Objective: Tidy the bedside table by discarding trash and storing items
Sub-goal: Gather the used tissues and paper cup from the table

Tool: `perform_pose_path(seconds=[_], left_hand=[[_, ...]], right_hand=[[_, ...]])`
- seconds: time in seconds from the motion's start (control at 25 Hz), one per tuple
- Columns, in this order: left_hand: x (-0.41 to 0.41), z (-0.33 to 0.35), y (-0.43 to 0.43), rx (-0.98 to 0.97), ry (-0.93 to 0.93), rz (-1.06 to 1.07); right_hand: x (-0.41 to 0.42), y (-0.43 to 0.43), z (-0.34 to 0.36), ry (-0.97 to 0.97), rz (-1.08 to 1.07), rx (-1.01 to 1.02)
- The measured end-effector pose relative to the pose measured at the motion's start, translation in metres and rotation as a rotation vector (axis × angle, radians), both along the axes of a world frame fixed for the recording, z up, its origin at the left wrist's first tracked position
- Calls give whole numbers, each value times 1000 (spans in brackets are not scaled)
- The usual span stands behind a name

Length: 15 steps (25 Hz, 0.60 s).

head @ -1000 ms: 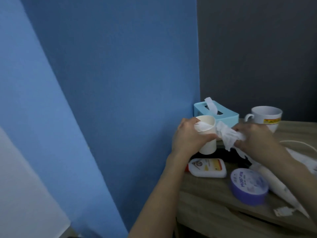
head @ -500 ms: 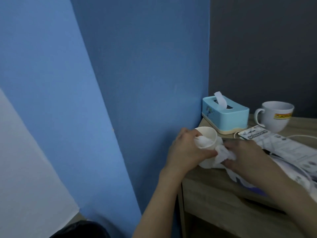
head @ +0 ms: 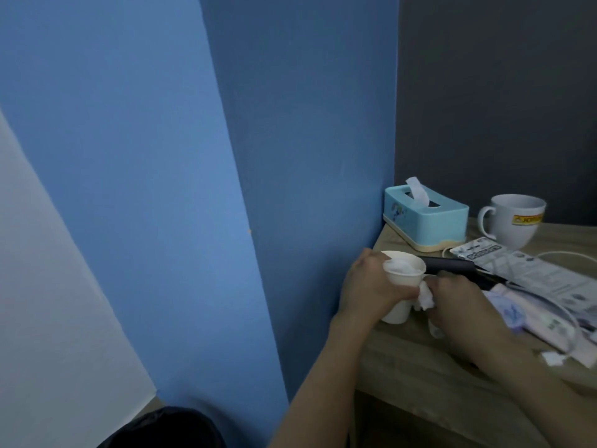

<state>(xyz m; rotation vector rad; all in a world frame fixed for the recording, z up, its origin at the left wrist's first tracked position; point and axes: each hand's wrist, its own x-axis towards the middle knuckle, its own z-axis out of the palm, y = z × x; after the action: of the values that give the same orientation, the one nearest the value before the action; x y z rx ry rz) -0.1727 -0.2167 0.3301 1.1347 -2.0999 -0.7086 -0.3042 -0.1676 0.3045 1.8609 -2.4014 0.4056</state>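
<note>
My left hand (head: pixel 368 289) grips a white paper cup (head: pixel 405 270) at the left edge of the wooden bedside table (head: pixel 420 360). White tissue fills the cup's mouth. Right beside the cup, my right hand (head: pixel 462 302) holds a crumpled white tissue (head: pixel 425 295), which touches the cup's side. A black bin bag (head: pixel 161 430) shows on the floor at the bottom left, below the table.
A light blue tissue box (head: pixel 426 218) stands in the back corner, a white mug (head: pixel 517 219) to its right. A printed packet (head: pixel 533 270), a dark flat object (head: pixel 452 265), a white cable (head: pixel 568 253), pale packages (head: pixel 549 321) and a paper scrap (head: pixel 554 358) lie on the table.
The view has swung left and down, bringing the black bag into sight. Both hands with the cup and tissue have sunk toward the table's left edge.
</note>
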Motion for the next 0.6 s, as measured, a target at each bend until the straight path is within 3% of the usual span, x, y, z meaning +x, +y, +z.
perform_pose_path(seconds=[0.16, 0.28, 0.4, 0.6], left_hand=[[-8, -7, -6, 33, 24, -25], [-9, -14, -8, 61, 20, -61], [-7, -24, -9, 15, 38, -55], [-7, -33, -1, 14, 10, -65]], right_hand=[[-1, -1, -4, 229, -23, -143], [-9, 8, 1, 81, -39, -31], [-19, 23, 5, -196, 90, -163], [-25, 31, -11, -12, 192, -229]])
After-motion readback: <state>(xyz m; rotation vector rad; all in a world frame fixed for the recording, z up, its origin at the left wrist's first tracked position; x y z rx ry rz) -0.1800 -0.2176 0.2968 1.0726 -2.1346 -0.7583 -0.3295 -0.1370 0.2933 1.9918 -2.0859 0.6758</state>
